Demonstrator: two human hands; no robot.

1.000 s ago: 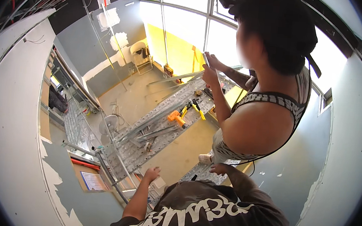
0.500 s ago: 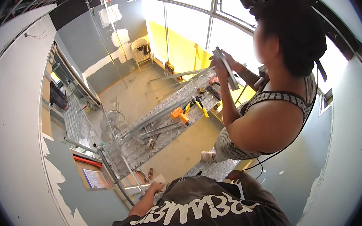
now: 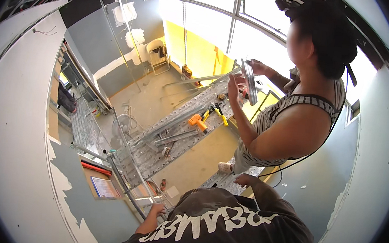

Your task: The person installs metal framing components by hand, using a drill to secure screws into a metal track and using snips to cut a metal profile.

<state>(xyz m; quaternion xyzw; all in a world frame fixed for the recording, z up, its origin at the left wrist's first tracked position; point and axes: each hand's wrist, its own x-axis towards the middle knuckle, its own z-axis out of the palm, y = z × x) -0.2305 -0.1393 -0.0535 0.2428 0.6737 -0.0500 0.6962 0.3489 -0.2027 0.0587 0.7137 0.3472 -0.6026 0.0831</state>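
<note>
My left hand [image 3: 157,208] is low in the view, at the lower end of a slanting scaffold rail [image 3: 137,174]. Its fingers are too small to show whether they grip the rail. My right hand [image 3: 246,179] is held out over a perforated metal plank [image 3: 217,180], fingers loosely apart, with nothing visible in it. Just beyond it stands a co-worker [image 3: 291,125] in a striped top, holding a bundle of metal channels [image 3: 249,82] between both hands. My dark lettered shirt [image 3: 222,230] fills the bottom.
A second perforated platform [image 3: 188,144] carries an orange power tool [image 3: 198,122], yellow-handled snips [image 3: 222,114], a tape measure [image 3: 166,152] and metal profiles [image 3: 174,137]. Beyond are a folding chair [image 3: 157,56] and a fan [image 3: 122,123]. A black cable [image 3: 309,157] hangs behind the co-worker.
My left hand has moved down and left to the rail. My right hand has risen and reached left. The co-worker has turned the metal channels more upright. The view has shifted slightly.
</note>
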